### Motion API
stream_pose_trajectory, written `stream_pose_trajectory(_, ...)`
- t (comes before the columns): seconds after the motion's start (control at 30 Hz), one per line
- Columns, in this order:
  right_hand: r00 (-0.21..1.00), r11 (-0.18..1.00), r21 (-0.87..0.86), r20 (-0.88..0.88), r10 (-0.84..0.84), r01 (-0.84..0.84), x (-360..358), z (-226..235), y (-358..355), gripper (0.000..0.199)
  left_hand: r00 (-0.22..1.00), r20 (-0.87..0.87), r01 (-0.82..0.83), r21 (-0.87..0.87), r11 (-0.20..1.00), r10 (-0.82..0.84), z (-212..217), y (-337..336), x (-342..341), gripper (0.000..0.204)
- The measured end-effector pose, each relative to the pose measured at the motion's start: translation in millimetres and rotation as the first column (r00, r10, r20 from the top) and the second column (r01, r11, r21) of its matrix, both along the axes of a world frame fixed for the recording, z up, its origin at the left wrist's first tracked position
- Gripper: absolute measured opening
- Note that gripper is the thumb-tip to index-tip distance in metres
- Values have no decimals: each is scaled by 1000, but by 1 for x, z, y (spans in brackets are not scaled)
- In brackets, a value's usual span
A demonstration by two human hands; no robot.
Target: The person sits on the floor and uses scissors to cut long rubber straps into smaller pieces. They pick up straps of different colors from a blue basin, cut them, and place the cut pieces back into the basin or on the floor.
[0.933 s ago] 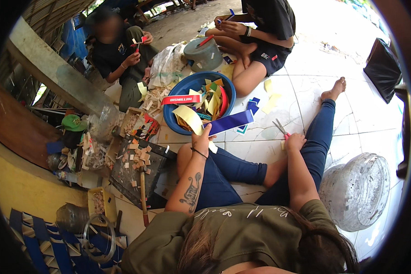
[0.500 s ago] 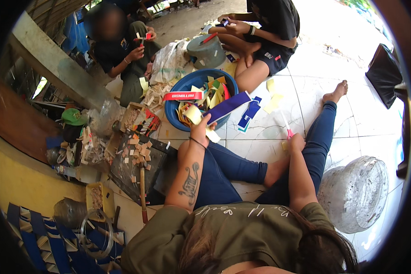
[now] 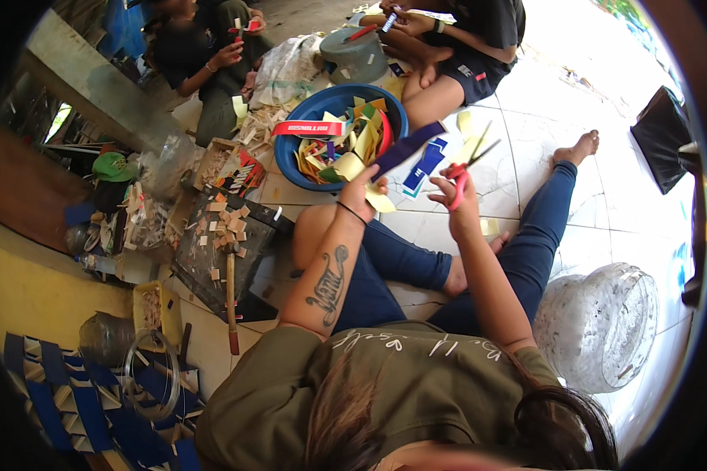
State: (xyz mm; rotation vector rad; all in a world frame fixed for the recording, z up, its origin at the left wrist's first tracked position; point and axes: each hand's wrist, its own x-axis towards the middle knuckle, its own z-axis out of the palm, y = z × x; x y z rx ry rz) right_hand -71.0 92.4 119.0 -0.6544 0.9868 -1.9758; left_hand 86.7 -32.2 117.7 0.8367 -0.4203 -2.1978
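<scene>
My left hand (image 3: 359, 195) is closed on a dark purple strip (image 3: 408, 151) with a pale yellow back, whose curled end hangs by my wrist. The strip slants away to the right, past the rim of a blue basin (image 3: 291, 174). My right hand (image 3: 465, 210) grips red-handled scissors (image 3: 459, 177), fingers in the loops and blades spread, pointing away to the right of the strip. Beyond my hands, several blue-and-white printed strips (image 3: 426, 166) lie on the floor tiles. The basin holds yellow, green and red strips, with a red printed strip (image 3: 309, 128) across its far left rim.
Two people sit across from me, their hands busy with small pieces. A grey bucket (image 3: 353, 56) stands behind the basin. Left of my legs are a dark board (image 3: 192, 250) with wooden bits and a hammer (image 3: 231, 302). A large clear container (image 3: 597, 326) stands at right.
My right hand has lifted the scissors from beside my leg up toward the strip, and the blades have spread. My left hand, still holding the strip, has shifted slightly right.
</scene>
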Motion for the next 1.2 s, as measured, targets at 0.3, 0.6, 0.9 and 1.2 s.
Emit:
stream_pose_trajectory(0.3, 911, 921, 135, -257, -323, 365, 7, 10, -47, 38, 822, 569, 255, -319, 913, -30, 18, 11, 3, 40)
stream_pose_trajectory(0.6, 704, 829, 170, -633, -322, 532, -33, 7, -10, 22, 470, 836, 714, -173, 679, -282, 25, -30, 5, 36)
stream_pose_trajectory(0.9, 668, 805, 172, -668, -328, 568, -36, 9, -9, 22, 206, 977, 844, -153, 514, -49, 50, -26, -15, 47)
stream_pose_trajectory(1.2, 670, 787, 209, -671, -317, 581, -44, 4, -6, 27, 341, 933, 814, -353, 462, 113, 14, -33, -26, 45)
